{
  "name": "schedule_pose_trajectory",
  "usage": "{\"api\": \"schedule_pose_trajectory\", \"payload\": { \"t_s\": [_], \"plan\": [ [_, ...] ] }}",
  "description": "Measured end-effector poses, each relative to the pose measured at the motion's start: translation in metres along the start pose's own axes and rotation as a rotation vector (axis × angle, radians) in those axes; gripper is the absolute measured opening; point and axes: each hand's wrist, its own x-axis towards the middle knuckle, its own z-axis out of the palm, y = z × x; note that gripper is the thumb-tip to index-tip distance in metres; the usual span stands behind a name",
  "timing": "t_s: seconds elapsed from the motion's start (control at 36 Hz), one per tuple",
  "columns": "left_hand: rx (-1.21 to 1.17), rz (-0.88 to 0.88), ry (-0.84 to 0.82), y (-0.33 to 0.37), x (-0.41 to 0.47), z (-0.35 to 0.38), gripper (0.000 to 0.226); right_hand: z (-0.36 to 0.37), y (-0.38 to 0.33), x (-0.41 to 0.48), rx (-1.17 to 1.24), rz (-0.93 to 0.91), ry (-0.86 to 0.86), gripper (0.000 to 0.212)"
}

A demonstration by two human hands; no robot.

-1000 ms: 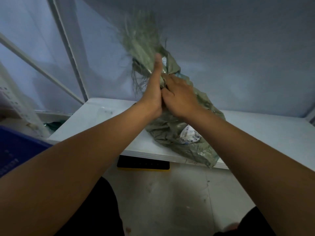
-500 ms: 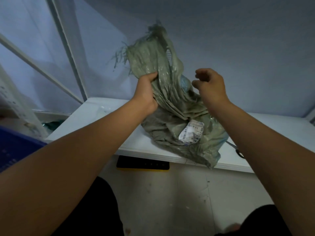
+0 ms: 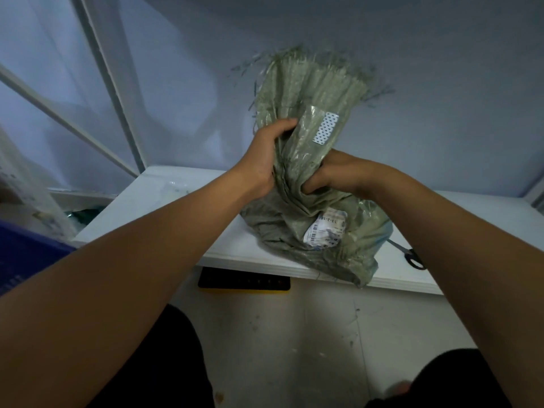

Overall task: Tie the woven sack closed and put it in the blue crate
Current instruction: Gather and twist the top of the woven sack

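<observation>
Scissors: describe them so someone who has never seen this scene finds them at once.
Start at the white table against the wall. The green sack sits on it; look just right of the sack's lower end, near the table's front edge. The scissors lie there, partly behind the right forearm: black handles and a thin blade, hard and dark beside the soft sack.

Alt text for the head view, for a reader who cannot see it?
The left hand and right hand grip the gathered neck of a green woven sack resting on a white table, its frayed mouth fanning above them. Scissors lie on the table; a blue crate shows far left.
</observation>
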Motion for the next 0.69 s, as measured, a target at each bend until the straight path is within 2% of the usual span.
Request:
{"api": "schedule_pose_trajectory", "payload": {
  "t_s": [0.06,0.08,0.14,0.19,0.25,0.31,0.42,0.44,0.53,0.58,0.64,0.69],
  "plan": [
    [0.031,0.024,-0.003,-0.004,0.004,0.0,0.021,0.003,0.003,0.006,0.016,-0.023,0.081,0.043],
    [0.074,0.05,-0.004,-0.007,0.007,-0.001,0.03,0.005,0.004,0.008,0.012,-0.035,0.136,0.036],
    [0.203,0.098,0.036,-0.012,0.012,0.0,0.072,0.008,0.007,0.014,-0.021,-0.06,0.252,0.03],
    [0.337,0.116,0.131,-0.019,0.014,0.003,0.109,0.008,0.014,0.021,-0.061,-0.085,0.351,0.035],
    [0.376,0.086,0.146,-0.025,0.015,0.005,0.125,0.011,0.017,0.024,-0.123,-0.133,0.375,0.04],
    [0.264,-0.012,0.091,-0.027,0.015,0.005,0.122,0.013,0.021,0.026,-0.217,-0.169,0.392,0.038],
    [0.109,-0.143,0.064,-0.028,0.016,-0.002,0.072,0.012,0.023,0.023,-0.259,-0.19,0.422,0.02],
    [0.086,-0.138,0.086,-0.028,0.016,-0.003,0.061,0.012,0.023,0.023,-0.223,-0.207,0.431,0.026],
    [0.035,-0.125,0.184,-0.028,0.015,-0.006,0.037,0.011,0.019,0.018,0.045,-0.129,0.413,0.066],
    [0.01,-0.1,0.224,-0.027,0.017,-0.007,0.039,0.007,0.02,0.015,0.162,-0.038,0.31,0.094],
    [-0.027,-0.047,0.245,-0.024,0.021,-0.008,0.046,0.005,0.023,0.012,0.141,0.014,0.168,0.124],
    [-0.058,-0.015,0.239,-0.019,0.022,-0.007,0.055,0.01,0.024,0.011,0.076,0.024,0.054,0.135]
  ]
}}
